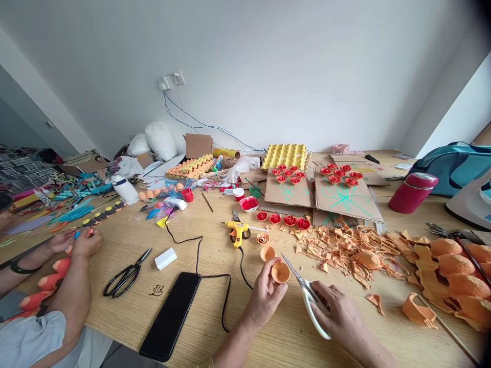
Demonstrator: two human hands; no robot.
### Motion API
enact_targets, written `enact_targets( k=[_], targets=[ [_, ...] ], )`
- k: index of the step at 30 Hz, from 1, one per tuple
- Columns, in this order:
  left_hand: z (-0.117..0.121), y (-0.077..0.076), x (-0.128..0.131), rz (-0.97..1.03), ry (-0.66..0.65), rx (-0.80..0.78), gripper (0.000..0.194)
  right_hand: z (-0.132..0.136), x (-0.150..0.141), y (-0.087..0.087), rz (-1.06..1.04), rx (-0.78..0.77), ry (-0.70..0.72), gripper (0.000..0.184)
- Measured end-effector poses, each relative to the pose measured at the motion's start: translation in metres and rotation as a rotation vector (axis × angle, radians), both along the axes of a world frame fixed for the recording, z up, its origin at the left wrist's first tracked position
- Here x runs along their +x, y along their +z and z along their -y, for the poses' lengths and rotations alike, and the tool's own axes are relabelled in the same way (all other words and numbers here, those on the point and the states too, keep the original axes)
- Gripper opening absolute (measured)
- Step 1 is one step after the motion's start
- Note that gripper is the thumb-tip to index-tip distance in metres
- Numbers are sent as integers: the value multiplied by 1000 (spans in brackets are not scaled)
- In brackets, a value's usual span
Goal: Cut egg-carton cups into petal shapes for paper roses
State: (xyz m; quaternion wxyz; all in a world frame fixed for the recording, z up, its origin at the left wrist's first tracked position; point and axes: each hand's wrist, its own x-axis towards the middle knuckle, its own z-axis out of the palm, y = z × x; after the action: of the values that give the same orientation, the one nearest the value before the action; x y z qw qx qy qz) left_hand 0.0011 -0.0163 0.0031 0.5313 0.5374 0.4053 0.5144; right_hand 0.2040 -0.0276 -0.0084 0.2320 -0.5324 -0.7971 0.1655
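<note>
The left hand (264,295), palm tilted up, pinched an orange pulp cup (281,274) between thumb and fingers above the bench (207,327); the right hand (337,312), knuckles up, gripped white-handled scissors (308,301), their blades slanting close by the cup's rim (whether they touched, I could not tell); bare wood grain opened between the wrists; beyond lay curled, ragged orange scraps (345,246) and layered red flowers (290,221).

Before you on the table (217,250), the cup (281,273) in your left hand (264,289) sits just left of the scissors (305,284) in your right hand (339,313). The phone (171,317) lies to your left, the glue gun (238,232) behind the cup and leftward, scraps (345,248) to the right. Farther back, two cardboard sheets (282,194) lie side by side, flowers (335,179) on both.
</note>
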Motion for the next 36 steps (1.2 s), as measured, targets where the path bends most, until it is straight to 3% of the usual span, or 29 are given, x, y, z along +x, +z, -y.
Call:
enact_targets(
  k=[6,25,36],
  targets=[
    [-5,-11,2,17,37,37,47,0,-2,2,54,41,18,22],
    [-3,-12,-2,-254,80,140,37,0,-2,6,91,23,58,10],
    [-4,-15,-5,-144,11,129,39,-1,0,5,100,77,101,25]
  ],
)
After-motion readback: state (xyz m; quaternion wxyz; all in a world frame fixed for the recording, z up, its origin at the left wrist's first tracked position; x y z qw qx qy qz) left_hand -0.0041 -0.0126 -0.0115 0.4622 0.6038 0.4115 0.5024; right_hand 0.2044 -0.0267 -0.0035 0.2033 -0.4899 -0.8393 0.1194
